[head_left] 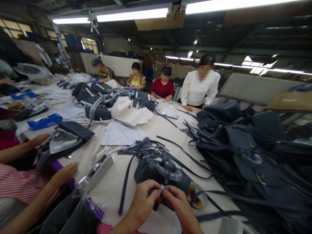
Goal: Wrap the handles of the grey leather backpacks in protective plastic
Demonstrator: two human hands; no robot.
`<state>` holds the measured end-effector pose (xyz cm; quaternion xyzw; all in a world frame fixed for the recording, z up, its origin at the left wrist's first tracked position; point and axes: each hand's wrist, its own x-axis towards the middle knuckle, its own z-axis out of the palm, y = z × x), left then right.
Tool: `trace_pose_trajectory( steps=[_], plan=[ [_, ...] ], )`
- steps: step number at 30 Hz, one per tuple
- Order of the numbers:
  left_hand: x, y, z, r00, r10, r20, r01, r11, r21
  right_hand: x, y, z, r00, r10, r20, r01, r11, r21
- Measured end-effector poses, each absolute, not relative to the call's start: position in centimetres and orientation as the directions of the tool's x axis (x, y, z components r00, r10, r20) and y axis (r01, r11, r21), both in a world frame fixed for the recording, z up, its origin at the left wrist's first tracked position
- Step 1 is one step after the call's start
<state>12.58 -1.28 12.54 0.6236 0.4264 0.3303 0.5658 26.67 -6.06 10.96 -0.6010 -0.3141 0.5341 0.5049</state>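
Closest of all, at the left, the left hand (140, 203) is held with thumb and finger pinched on a small pale strip (161, 189). Next, the strip is held up between both hands, its long side slanted. Just past it, a dark bag (147, 170) is laid on the table (109, 191), stretched from left to right, with clear wrap (174, 176) seen on top. Whether the bag is touched cannot be told. At the right, the strip is pinched by the right hand (179, 200) too.
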Motion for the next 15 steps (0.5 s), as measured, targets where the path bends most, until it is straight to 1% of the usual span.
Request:
trace_pose_trajectory(
  steps=[3,6,10,15],
  plan=[
    [12.4,-1.4,12.4,0.424,0.902,-0.078,0.126,0.027,0.992,26.2,-5.8,10.9,0.222,0.915,-0.337,-0.205,-0.294,-0.934],
    [12.5,-1.4,11.7,0.378,0.922,-0.083,0.079,0.057,0.995,25.9,-5.4,10.6,0.233,0.896,-0.377,-0.293,-0.305,-0.906],
    [12.8,-1.4,10.9,0.356,0.928,-0.108,0.057,0.094,0.994,25.8,-5.1,9.9,0.254,0.904,-0.343,-0.389,-0.229,-0.892],
    [13.1,-1.4,10.3,0.328,0.937,-0.122,0.018,0.122,0.992,26.0,-5.3,10.4,0.171,0.920,-0.353,-0.489,-0.232,-0.841]
  ],
)
